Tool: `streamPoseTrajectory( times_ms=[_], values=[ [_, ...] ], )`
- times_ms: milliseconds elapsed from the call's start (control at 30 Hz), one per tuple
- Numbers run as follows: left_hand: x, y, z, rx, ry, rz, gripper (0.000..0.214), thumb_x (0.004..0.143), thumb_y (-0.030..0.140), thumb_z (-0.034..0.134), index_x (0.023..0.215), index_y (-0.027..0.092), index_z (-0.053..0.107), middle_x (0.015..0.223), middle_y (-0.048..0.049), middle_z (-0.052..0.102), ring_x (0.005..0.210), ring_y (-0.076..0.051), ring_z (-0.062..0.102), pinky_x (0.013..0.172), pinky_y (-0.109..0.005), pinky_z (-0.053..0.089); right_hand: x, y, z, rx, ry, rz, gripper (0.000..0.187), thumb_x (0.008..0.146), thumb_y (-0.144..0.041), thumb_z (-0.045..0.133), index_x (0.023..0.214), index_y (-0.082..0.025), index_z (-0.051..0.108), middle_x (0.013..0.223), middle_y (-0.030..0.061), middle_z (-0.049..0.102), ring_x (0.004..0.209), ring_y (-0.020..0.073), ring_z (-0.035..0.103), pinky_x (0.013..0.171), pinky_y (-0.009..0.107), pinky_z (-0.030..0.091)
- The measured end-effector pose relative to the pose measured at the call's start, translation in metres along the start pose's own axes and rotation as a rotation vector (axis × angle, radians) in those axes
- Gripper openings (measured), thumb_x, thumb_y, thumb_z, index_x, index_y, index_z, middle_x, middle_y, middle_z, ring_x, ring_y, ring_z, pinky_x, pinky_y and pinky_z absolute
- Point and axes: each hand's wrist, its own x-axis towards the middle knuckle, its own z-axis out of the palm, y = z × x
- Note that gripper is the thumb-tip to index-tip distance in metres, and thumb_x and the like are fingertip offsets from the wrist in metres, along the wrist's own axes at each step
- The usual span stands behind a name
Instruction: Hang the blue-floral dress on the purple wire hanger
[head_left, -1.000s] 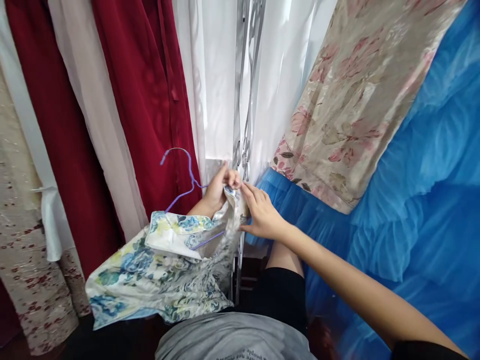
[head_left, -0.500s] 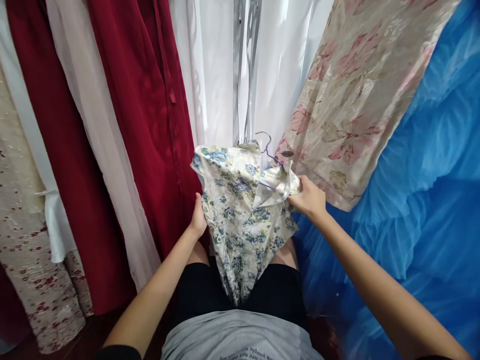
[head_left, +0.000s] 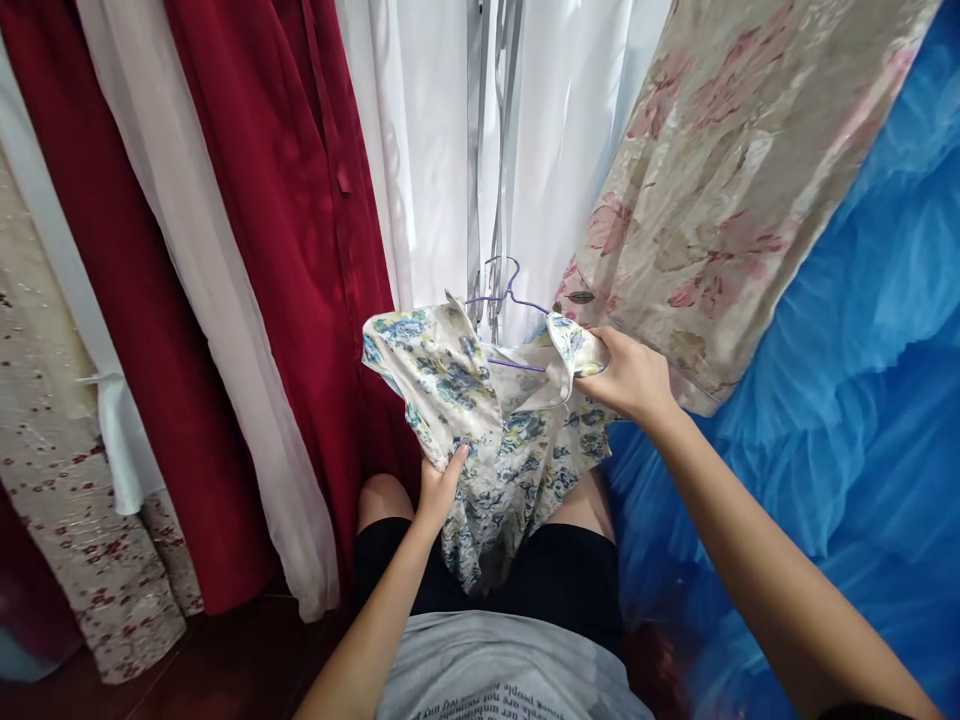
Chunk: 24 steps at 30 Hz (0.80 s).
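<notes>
A blue-and-yellow floral garment [head_left: 487, 430] hangs on a purple wire hanger [head_left: 504, 296] in front of me, its hem drooping over my lap. My right hand [head_left: 630, 378] is closed on the garment's right shoulder, at the hanger's end. My left hand [head_left: 441, 482] pinches the fabric lower down on the left side, fingers curled into the cloth. The hanger's hook points up, free of any rail.
Hanging clothes surround me: dark red dresses [head_left: 292, 220], a pale sheer one [head_left: 187, 270], white fabric [head_left: 427, 150], a beige rose-print dress [head_left: 712, 190] and blue tulle [head_left: 840, 400]. A shiny metal stand [head_left: 491, 140] rises behind the garment. Wooden floor [head_left: 225, 660] shows at lower left.
The garment went from lying bunched at my left to hanging upright in front of me. My right hand took its right shoulder; my left hand dropped and gripped the fabric lower down.
</notes>
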Motion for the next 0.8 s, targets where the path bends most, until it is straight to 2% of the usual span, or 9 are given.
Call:
streamPoseTrajectory(
  times_ms=[167, 300, 433, 500, 567, 633, 667, 733, 800],
  values=[
    [-0.001, 0.016, -0.003, 0.010, -0.049, 0.009, 0.060, 0.076, 0.038, 0.081, 0.129, 0.018, 0.063, 0.133, -0.0116, 0.067, 0.135, -0.030, 0.054, 0.118, -0.043, 0.037, -0.004, 0.007, -0.003, 0.097, -0.053, -0.098, 0.057, 0.070, -0.040, 0.070, 0.123, -0.021, 0.064, 0.113, 0.0093, 0.075, 0.100, 0.0343, 0.071, 0.076, 0.035, 0.050],
    [-0.028, 0.001, -0.006, 0.039, -0.041, -0.071, 0.058, 0.075, 0.037, 0.082, 0.127, 0.018, 0.064, 0.136, -0.0118, 0.065, 0.138, -0.030, 0.051, 0.121, -0.044, 0.034, -0.025, 0.010, 0.003, 0.096, -0.142, -0.093, 0.069, 0.068, -0.033, 0.070, 0.135, -0.020, 0.056, 0.125, 0.0143, 0.069, 0.110, 0.0382, 0.064, 0.085, 0.043, 0.050],
    [-0.056, -0.021, -0.006, 0.006, -0.018, -0.160, 0.055, 0.078, 0.041, 0.080, 0.126, 0.018, 0.066, 0.135, -0.0131, 0.066, 0.134, -0.030, 0.056, 0.118, -0.046, 0.038, -0.066, -0.032, 0.017, 0.177, 0.085, 0.099, 0.071, 0.072, -0.022, 0.061, 0.142, -0.022, 0.047, 0.146, 0.0185, 0.051, 0.135, 0.0426, 0.043, 0.104, 0.060, 0.038],
    [-0.064, -0.026, -0.007, 0.014, 0.000, -0.189, 0.057, 0.077, 0.043, 0.080, 0.125, 0.018, 0.066, 0.133, -0.0138, 0.067, 0.132, -0.032, 0.057, 0.117, -0.047, 0.039, -0.096, -0.063, 0.032, 0.371, 0.175, 0.193, 0.057, 0.078, -0.023, 0.057, 0.134, -0.024, 0.052, 0.143, 0.0162, 0.051, 0.134, 0.0371, 0.045, 0.107, 0.056, 0.038],
    [-0.068, -0.026, -0.010, 0.029, 0.003, -0.191, 0.058, 0.078, 0.045, 0.079, 0.127, 0.018, 0.065, 0.135, -0.0135, 0.066, 0.133, -0.032, 0.056, 0.117, -0.046, 0.039, -0.125, -0.088, 0.053, 0.583, 0.208, 0.388, 0.033, 0.084, -0.027, 0.054, 0.117, -0.023, 0.056, 0.123, 0.0140, 0.060, 0.117, 0.0314, 0.056, 0.099, 0.047, 0.045],
    [-0.071, -0.023, -0.013, 0.035, -0.018, -0.178, 0.058, 0.081, 0.047, 0.076, 0.130, 0.019, 0.063, 0.138, -0.0124, 0.064, 0.137, -0.030, 0.054, 0.118, -0.043, 0.039, -0.147, -0.101, 0.076, 0.740, 0.095, 0.604, 0.025, 0.085, -0.038, 0.059, 0.103, -0.022, 0.052, 0.100, 0.0099, 0.061, 0.088, 0.0264, 0.061, 0.081, 0.041, 0.050],
    [-0.072, -0.020, -0.014, 0.035, -0.030, -0.174, 0.058, 0.083, 0.047, 0.074, 0.131, 0.019, 0.062, 0.139, -0.0119, 0.064, 0.138, -0.030, 0.053, 0.118, -0.042, 0.040, -0.154, -0.104, 0.087, 0.783, -0.003, 0.653, 0.027, 0.083, -0.044, 0.062, 0.095, -0.023, 0.051, 0.091, 0.0068, 0.060, 0.079, 0.0243, 0.059, 0.075, 0.038, 0.049],
    [-0.072, -0.017, -0.016, 0.032, -0.041, -0.175, 0.056, 0.084, 0.047, 0.072, 0.132, 0.019, 0.061, 0.139, -0.0121, 0.063, 0.138, -0.029, 0.052, 0.117, -0.042, 0.040, -0.160, -0.103, 0.101, 0.834, -0.208, 0.661, 0.033, 0.083, -0.053, 0.064, 0.079, -0.024, 0.047, 0.074, 0.0011, 0.055, 0.066, 0.0210, 0.053, 0.065, 0.034, 0.044],
    [-0.073, -0.016, -0.016, 0.032, -0.034, -0.175, 0.056, 0.084, 0.047, 0.072, 0.131, 0.018, 0.062, 0.138, -0.0132, 0.064, 0.137, -0.031, 0.053, 0.117, -0.043, 0.041, -0.160, -0.100, 0.106, 0.883, -0.355, 0.582, 0.038, 0.088, -0.054, 0.059, 0.068, -0.024, 0.045, 0.064, -0.0009, 0.052, 0.061, 0.0192, 0.050, 0.060, 0.031, 0.038]
  ],
)
